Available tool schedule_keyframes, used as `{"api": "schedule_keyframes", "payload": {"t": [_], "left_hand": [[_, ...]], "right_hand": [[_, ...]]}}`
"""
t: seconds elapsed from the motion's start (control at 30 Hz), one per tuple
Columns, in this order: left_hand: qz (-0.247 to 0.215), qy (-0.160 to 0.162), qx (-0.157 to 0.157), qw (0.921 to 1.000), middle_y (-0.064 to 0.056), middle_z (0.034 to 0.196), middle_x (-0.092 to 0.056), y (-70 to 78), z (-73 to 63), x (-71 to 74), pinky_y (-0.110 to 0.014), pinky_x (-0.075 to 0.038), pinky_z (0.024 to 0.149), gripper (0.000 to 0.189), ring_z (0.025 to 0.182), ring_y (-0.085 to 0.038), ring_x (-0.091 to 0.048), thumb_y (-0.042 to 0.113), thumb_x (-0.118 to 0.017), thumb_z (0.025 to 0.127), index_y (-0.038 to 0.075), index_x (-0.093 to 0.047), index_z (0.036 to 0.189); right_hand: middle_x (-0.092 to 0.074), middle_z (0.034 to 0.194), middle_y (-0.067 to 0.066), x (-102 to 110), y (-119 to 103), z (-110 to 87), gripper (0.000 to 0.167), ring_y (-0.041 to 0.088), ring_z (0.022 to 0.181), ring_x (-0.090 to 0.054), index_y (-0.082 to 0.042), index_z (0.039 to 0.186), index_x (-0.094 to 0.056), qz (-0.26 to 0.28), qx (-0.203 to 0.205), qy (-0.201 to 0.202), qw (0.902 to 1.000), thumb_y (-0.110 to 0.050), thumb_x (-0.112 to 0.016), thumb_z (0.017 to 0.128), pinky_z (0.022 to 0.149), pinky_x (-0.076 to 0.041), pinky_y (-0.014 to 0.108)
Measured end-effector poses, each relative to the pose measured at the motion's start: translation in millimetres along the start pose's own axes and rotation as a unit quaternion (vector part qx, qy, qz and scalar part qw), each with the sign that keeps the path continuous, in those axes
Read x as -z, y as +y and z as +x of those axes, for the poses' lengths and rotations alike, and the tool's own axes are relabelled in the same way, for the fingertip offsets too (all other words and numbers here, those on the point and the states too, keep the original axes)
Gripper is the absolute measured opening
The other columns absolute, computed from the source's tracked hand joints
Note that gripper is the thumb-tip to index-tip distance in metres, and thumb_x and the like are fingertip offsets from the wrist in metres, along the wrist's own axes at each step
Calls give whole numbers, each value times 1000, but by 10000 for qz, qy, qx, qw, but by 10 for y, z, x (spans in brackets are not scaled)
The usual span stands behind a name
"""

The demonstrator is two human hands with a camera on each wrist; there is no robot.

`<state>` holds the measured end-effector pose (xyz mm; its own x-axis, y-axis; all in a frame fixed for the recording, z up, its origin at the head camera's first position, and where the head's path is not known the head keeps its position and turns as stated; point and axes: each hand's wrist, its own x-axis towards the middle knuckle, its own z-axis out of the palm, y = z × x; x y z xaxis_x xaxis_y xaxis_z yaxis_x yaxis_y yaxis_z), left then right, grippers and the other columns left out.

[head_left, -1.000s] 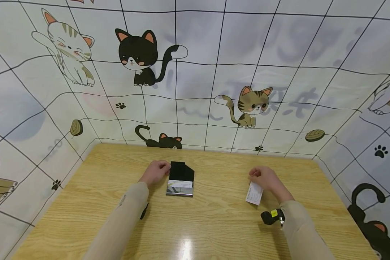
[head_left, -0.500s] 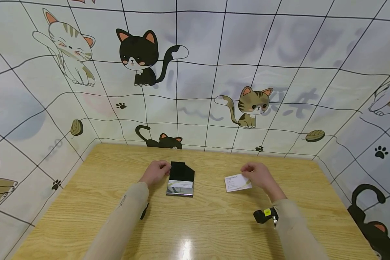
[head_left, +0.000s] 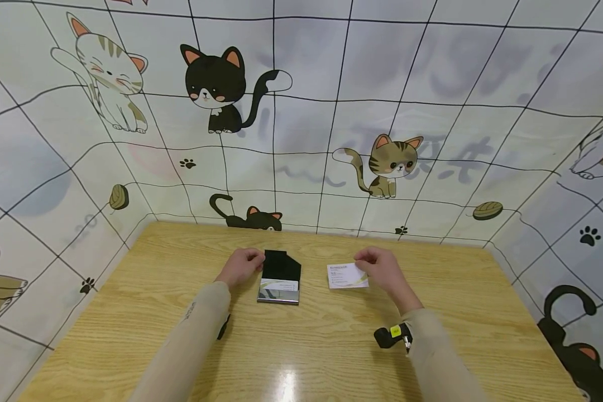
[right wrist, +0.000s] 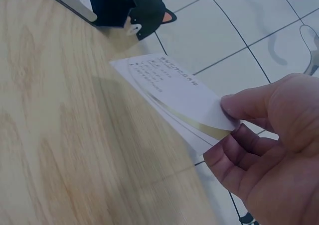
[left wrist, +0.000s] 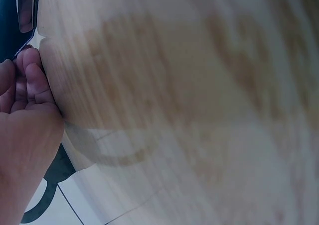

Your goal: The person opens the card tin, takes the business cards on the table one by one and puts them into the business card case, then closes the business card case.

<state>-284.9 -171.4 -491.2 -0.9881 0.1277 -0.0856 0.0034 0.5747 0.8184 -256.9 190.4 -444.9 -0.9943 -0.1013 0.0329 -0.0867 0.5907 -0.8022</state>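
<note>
A business card case [head_left: 278,293] lies with its black-lined lid [head_left: 281,265] open on the wooden table, with white cards showing in its metal tray. My left hand [head_left: 239,267] pinches the lid's left edge. In the left wrist view, the curled fingers [left wrist: 36,80] meet the dark edge of the case, which is mostly cut off. To the right of the case, my right hand [head_left: 382,269] holds a white business card [head_left: 347,276] by one corner. The right wrist view shows thumb and fingers gripping that printed card [right wrist: 164,93] above the table.
The wooden table [head_left: 301,346] meets a cloth wall [head_left: 306,128] printed with cats and grid lines at its back and sides. A black wrist-worn device [head_left: 392,336] sits at the right cuff, low over the table.
My right hand has moved left toward the case, bringing the card along. The card has swung from hanging down to lying roughly sideways. My left hand and the case have stayed put.
</note>
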Motion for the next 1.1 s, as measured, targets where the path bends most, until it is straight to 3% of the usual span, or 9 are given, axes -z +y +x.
{"api": "schedule_keyframes", "payload": {"t": [0.5,0.8,1.1], "left_hand": [[39,18,-37,10000,-3,81,-65,23,-7,9,-40,-43,91,22,84,-19,-57,14,-57,107,5,-71,92],[-39,-13,44,10000,-4,82,-66,21,-27,6,-38,-42,91,23,84,-18,-57,15,-57,108,5,-71,93],[150,43,-12,9999,-2,80,-65,-1,-1,-2,-39,-42,91,23,87,-20,-57,15,-57,107,7,-71,91]], "right_hand": [[-68,97,12,-364,-200,11,12,18,81,-56,3,107,-71,697,52,341,9970,-2,-67,98,67,-45,25],[-69,97,11,-597,-350,17,11,20,85,-59,3,106,-72,763,208,322,9963,-2,-68,97,74,-46,27],[-69,96,11,-819,-416,15,10,19,82,-58,4,105,-72,858,417,366,9948,-2,-68,97,73,-46,28]]}}
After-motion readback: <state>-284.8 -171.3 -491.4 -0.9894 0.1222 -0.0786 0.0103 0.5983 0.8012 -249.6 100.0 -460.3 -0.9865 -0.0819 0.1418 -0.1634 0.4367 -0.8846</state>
